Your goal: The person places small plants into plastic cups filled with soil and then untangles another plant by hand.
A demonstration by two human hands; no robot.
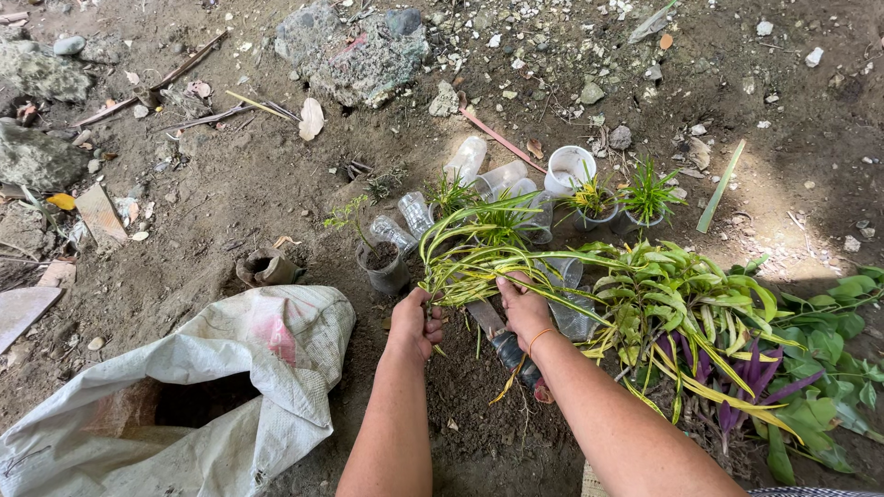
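Forearms, two, bare, enter from the bottom edge and converge toward the middle of the frame.

Left hand (416, 324): closed in a fist around the lower stems of a striped grass-like plant (479, 248), knuckles up, wrist straight, just left of the clump's base.

Right hand (523, 308): fingers curled over the same clump from the right, an orange band at the wrist; grip narrow, pinching leaves near their root end. Both hands touch the plant; neither is clearly nearer, as they sit on either side of the base.

Plant, position: directly ahead of the hands, above a patch of dark loose soil (479, 387). Long axis of the leaves runs from the hands up and away, then arches right and left in yellow-green blades.

Dark-handled tool (511, 354): lies on the soil under the right wrist, slanting down to the right; blade end partly hidden.

Clear plastic cups (571, 166): several beyond the plant, some lying on their sides, some upright with small green shoots. One dark pot of soil (382, 262) stands just left of the clump.

Heap of cut foliage (700, 313): green, yellow-striped and purple leaves, right of the right forearm, touching the ground.

White woven sack (230, 387): lower left, mouth open, well apart from the hands.

Ground: bare earth with stones, sticks, dry leaves.
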